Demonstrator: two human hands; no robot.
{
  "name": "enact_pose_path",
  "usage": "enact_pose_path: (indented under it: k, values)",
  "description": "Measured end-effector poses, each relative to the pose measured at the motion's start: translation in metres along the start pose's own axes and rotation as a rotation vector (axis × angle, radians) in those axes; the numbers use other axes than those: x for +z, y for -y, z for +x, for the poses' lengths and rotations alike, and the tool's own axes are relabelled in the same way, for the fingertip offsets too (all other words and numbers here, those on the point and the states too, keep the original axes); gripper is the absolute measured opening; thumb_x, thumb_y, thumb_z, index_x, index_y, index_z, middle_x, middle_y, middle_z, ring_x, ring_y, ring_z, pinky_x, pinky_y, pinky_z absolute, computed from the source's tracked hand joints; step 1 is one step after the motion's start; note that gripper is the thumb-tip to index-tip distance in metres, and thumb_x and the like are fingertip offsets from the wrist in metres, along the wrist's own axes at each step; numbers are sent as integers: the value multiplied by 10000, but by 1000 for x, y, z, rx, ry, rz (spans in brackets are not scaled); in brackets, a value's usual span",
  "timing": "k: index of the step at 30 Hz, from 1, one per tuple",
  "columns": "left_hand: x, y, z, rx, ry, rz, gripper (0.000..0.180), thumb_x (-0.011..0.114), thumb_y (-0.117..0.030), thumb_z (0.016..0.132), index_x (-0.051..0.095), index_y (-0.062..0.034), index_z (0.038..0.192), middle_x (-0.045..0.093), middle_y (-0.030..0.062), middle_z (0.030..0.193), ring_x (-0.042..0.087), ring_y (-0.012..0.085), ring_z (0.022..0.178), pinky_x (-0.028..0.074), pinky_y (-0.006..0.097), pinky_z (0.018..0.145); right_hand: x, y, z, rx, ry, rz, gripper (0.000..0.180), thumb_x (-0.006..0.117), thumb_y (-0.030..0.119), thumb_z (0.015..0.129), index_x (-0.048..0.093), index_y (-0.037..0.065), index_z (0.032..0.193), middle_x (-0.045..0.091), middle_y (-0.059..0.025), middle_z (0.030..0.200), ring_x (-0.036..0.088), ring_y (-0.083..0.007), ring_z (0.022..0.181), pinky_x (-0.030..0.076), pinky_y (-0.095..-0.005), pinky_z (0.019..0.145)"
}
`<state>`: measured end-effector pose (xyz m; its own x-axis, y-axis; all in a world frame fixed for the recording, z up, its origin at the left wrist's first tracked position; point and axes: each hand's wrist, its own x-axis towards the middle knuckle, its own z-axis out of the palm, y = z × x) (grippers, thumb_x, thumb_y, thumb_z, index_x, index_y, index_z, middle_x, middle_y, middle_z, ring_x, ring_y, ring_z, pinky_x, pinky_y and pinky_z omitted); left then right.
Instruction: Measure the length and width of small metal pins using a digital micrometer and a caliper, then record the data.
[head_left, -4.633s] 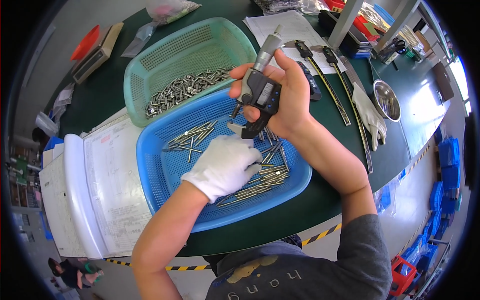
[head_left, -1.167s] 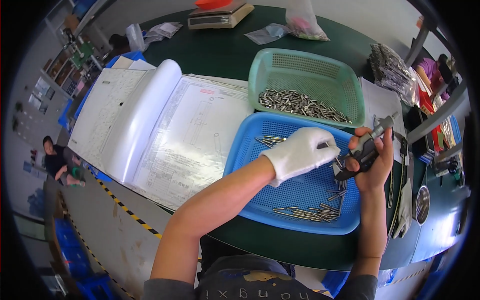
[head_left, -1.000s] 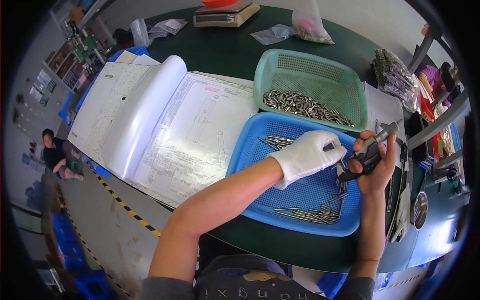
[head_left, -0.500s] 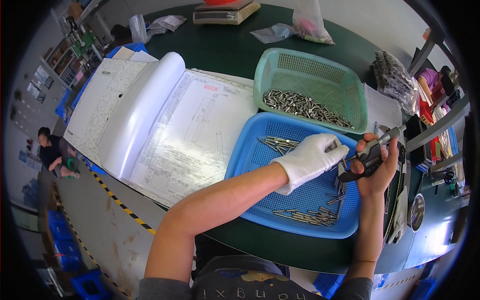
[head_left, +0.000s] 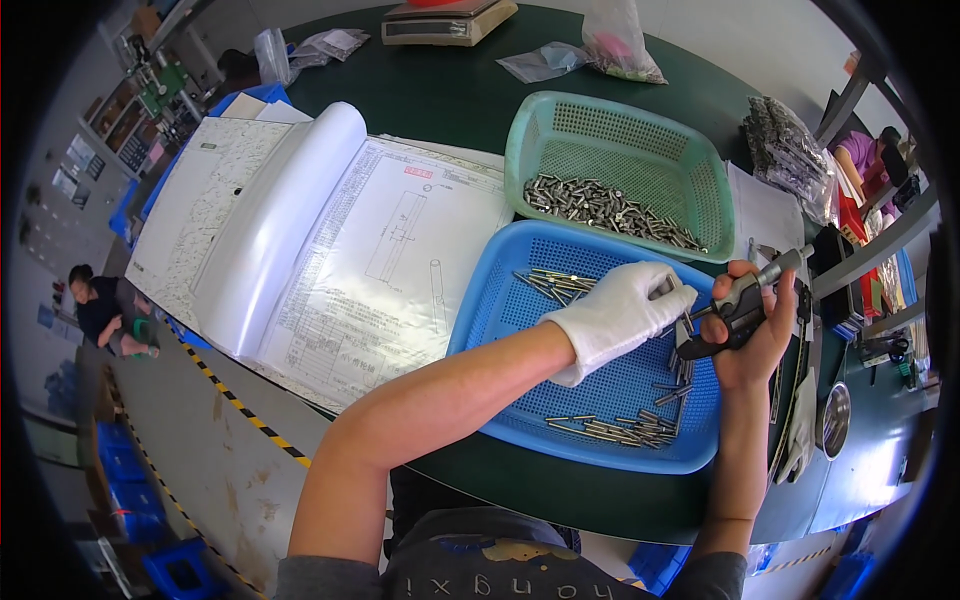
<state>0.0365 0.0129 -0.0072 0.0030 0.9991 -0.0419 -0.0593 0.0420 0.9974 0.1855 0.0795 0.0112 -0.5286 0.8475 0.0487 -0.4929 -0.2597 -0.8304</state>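
Right of centre in the frame, we are noting the right hand (head_left: 752, 342) clamping its fingers on the micrometer (head_left: 740, 310), seemingly so its gap is facing the gloved left hand (head_left: 618, 318), whose grip we cannot tell, over the blue basket (head_left: 590, 397) containing metal pins (head_left: 635, 431).

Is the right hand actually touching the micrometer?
Touching. The head view shows the bare right hand wrapped around the micrometer, with fingers curled against its dark frame.
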Motion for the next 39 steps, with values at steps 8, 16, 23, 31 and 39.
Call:
enact_pose_path:
  k: [8, 16, 23, 31, 39]
  values:
    - [-2, -3, -5, -12, -11, -4, 252, 539, -266, 839, 542, -21, 778, 498, 9, 647, 432, 73, 586, 364, 219, 540, 5, -3, -2, -1, 2, -6, 561, 296, 511, 865, 524, 3, 931, 549, -94, 708, 418, -132, 418, 346, -217, 379]
    - [-5, -7, -4, -77, -2, -115, 226, 581, -265, 811, 560, -41, 789, 512, 2, 699, 477, 75, 616, 400, 211, 589, -2, -4, 5, 45, 25, 58, 596, 241, 535, 873, 498, 4, 958, 552, -125, 706, 445, -154, 425, 358, -237, 375]
    - [-4, -4, -2, -75, -1, -101, 217, 579, -254, 814, 554, -40, 793, 513, 3, 706, 502, 76, 635, 430, 210, 617, -6, 0, 6, 104, 51, 137, 579, 176, 439, 883, 514, -25, 959, 559, -144, 713, 463, -184, 438, 382, -256, 405]
    - [-2, -8, -7, -112, 35, -59, 235, 566, -273, 821, 547, -40, 801, 516, 14, 679, 503, 86, 640, 409, 214, 638, -3, -3, 4, 100, 37, 76, 579, 303, 507, 833, 528, -19, 926, 581, -139, 710, 451, -163, 397, 389, -238, 412]
    - [1, -9, -8, -131, -12, -90, 199, 559, -257, 826, 542, -59, 823, 520, 4, 732, 489, 70, 661, 408, 220, 647, 0, -2, 3, 73, -6, 27, 561, 313, 529, 849, 524, 9, 870, 575, -106, 678, 443, -129, 406, 372, -225, 404]
